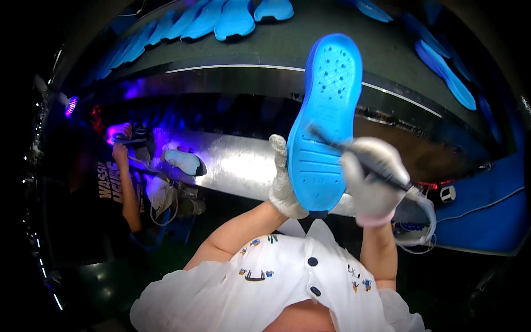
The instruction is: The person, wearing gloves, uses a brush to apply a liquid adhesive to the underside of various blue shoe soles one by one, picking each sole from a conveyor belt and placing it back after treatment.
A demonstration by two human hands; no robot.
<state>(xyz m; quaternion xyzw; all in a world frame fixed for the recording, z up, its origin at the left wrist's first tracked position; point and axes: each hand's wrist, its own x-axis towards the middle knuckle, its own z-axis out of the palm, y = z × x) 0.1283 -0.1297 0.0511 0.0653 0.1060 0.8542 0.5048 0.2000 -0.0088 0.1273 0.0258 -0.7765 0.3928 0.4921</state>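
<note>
A blue shoe sole (325,124) stands heel-down in front of me, its hollowed face with ribs and small holes towards me. My left hand (285,188), in a white knit glove, grips it along its left edge near the heel, with the thumb up the side. My right hand (373,188), gloved too and blurred by motion, is closed round a dark brush-like tool (381,170). The tool's blurred tip lies over the middle of the sole; whether it touches cannot be told. A clear tube (427,216) runs from the tool's back end.
Several blue soles (234,19) lie along a dark conveyor belt (265,47) beyond me, more at its right end. A metal worktop (238,160) runs to the left, with another sole (183,161) under violet light. There a co-worker's hands (119,144) are busy. A blue panel (487,205) stands right.
</note>
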